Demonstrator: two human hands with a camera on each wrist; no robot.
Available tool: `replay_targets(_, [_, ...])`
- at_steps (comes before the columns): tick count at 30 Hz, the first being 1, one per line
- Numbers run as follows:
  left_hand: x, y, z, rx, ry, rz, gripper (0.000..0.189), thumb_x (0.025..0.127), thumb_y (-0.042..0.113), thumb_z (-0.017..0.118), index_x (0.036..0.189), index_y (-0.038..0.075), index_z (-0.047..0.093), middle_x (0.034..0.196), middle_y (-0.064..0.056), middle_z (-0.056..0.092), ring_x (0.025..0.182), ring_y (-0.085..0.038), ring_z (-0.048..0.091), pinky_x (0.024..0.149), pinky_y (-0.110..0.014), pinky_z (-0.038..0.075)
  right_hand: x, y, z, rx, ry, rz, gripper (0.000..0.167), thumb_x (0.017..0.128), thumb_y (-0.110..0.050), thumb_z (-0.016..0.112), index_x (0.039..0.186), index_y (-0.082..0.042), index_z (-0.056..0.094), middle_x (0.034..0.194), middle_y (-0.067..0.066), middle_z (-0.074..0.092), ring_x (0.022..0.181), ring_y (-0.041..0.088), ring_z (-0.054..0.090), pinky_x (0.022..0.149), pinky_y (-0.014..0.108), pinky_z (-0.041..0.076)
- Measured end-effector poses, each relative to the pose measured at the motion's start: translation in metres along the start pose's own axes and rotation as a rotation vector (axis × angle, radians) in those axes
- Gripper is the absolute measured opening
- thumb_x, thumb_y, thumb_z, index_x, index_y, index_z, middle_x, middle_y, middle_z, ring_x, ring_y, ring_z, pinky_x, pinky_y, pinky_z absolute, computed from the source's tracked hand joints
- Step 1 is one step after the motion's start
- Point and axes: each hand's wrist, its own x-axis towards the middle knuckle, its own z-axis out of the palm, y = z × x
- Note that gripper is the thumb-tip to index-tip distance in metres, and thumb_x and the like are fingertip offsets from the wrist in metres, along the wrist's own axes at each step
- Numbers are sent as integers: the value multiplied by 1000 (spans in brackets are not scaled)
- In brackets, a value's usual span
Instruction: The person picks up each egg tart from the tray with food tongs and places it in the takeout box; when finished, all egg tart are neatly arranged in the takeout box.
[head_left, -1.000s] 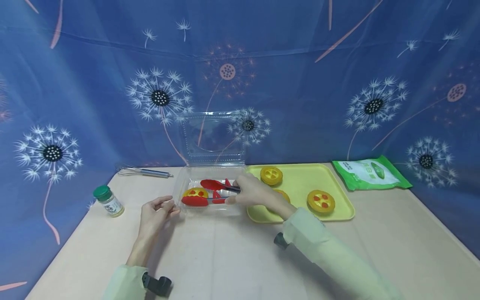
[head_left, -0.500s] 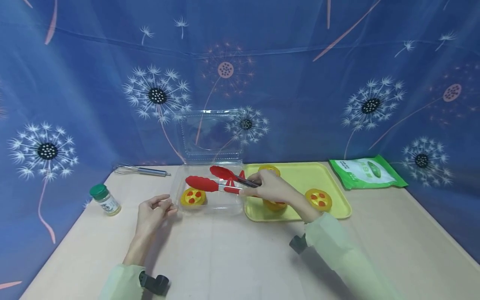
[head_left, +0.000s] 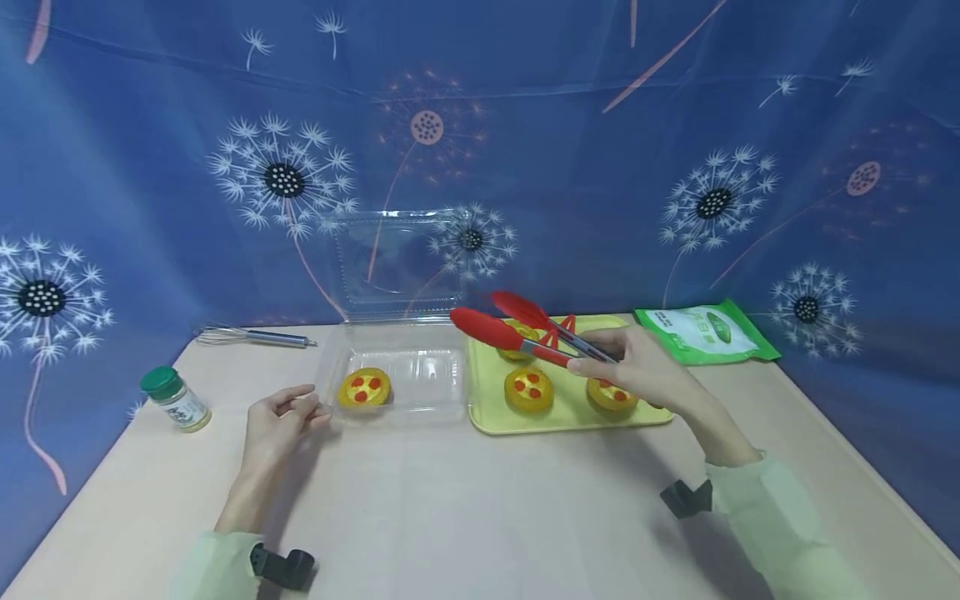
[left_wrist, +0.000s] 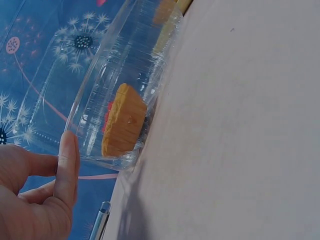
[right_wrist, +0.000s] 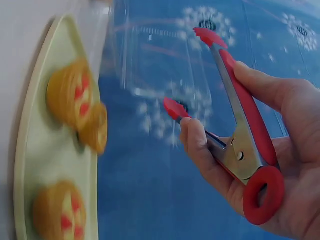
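Change: since a second ago the right hand has carried the red tongs out of the clear box and over to the yellow tray; the left hand has stayed by the box.
Table: pale beige, set against a blue cloth backdrop printed with dandelions.
Yellow tray: right of centre toward the far edge, touching the clear box on its left; it carries three tarts, one near its front left, one at the back under the tongs, one partly hidden by the right hand.
Clear box: plastic clamshell left of the tray, lid standing open against the backdrop; one yellow tart with red dots sits in its left end.
Green pouch: lying flat near the far right corner.
Right hand: fingers and thumb wrapped round the tong handles, tips parted and empty above the tray's back left.
Left hand: resting on the table, fingers loosely curled at the box's front left corner, holding nothing.
Whisk: lying along the far left edge.
Spice jar: green-capped, upright near the left edge.
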Motion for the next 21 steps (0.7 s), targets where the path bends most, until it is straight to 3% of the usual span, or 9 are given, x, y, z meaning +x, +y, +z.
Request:
replay_targets(3, [1,0,-1,1,6,-1,45,99,1,48,139,-17,36,73,9,64,68,2,65,73,-16,62,-15,12,-13,-77,49,31,65,88,-46,70,133,0,58,104,9,70,79,18,55,55,25,44])
replay_targets(6, [2,-1,-1,-6,1,2,46,99,0,48,139,-18,36,72,10,63,68,2,66,73,-16,62,-29,26,-25,-143,86,80,69,87,-49,69,134,-1,57,81,6,64,61,16,46,44,26,35])
replay_targets(9, [2,0,-4,-5,0,2,46,99,0,48,140,-17,36,73,10,63,68,3,66,73,-15,62,-41,37,-31,-206,112,109,72,87,-52,68,136,-1,55,73,3,56,59,15,41,42,26,31])
replay_targets(15, [2,2,-4,-11,-16,2,46,99,0,47,140,-17,34,73,10,62,70,2,66,75,-16,62,-60,55,-43,-328,107,157,76,88,-53,66,139,1,51,71,3,50,60,17,40,47,26,30])
replay_targets(21, [1,1,-2,-36,-11,-2,46,99,0,47,140,-18,34,72,10,63,68,2,66,74,-15,62,-75,70,-50,-392,101,84,71,84,-43,75,133,4,56,69,0,50,57,11,35,46,22,26])
